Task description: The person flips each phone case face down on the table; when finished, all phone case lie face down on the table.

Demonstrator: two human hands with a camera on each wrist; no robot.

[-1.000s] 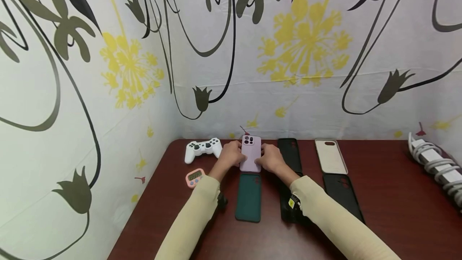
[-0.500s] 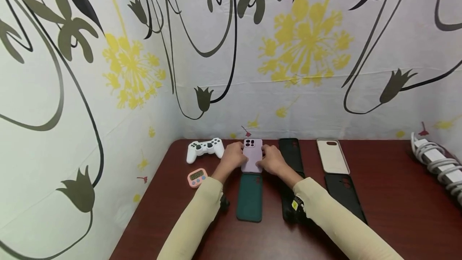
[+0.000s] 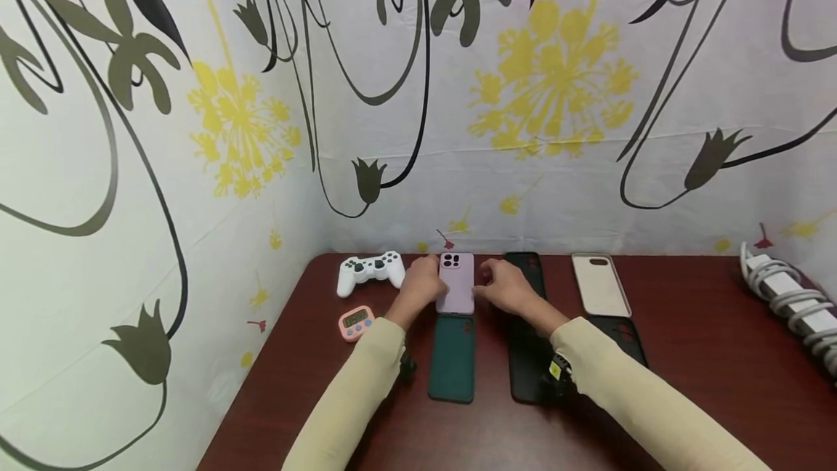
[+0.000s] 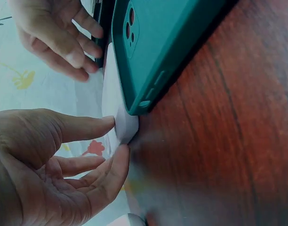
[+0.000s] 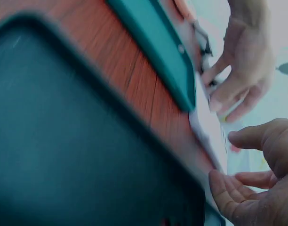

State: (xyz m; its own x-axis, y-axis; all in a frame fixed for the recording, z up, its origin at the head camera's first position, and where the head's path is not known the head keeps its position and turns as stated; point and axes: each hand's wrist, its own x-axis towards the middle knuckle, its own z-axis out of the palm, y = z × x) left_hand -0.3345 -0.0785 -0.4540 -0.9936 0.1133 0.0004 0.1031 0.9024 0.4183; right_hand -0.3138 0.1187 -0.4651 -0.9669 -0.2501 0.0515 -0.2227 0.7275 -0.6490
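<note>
A lilac phone (image 3: 456, 289) with camera lenses lies back-up near the far edge of the table. My left hand (image 3: 421, 283) pinches its left side; in the left wrist view, the thumb (image 4: 90, 128) is on its face and a finger is at its edge. Just off the right side is my right hand (image 3: 508, 286), fingers loosely bent and holding nothing. The right wrist view shows a gap between that thumb and forefinger beside the phone (image 5: 207, 127). Directly in front of the phone lies a teal phone case (image 3: 451, 360), its hollow side up.
Black phone cases (image 3: 528, 365) lie right of the phone, partly under my right arm. Farther right are a cream case (image 3: 600, 286) and another black case (image 3: 626, 336). A white game controller (image 3: 371, 271) and pink timer (image 3: 355, 323) sit left. A cable-wrapped white power strip (image 3: 787, 296) lies far right.
My right hand has let go of the phone's right side and moved slightly right. The phone has come slightly nearer, toward the teal case. My left hand stays on its left side.
</note>
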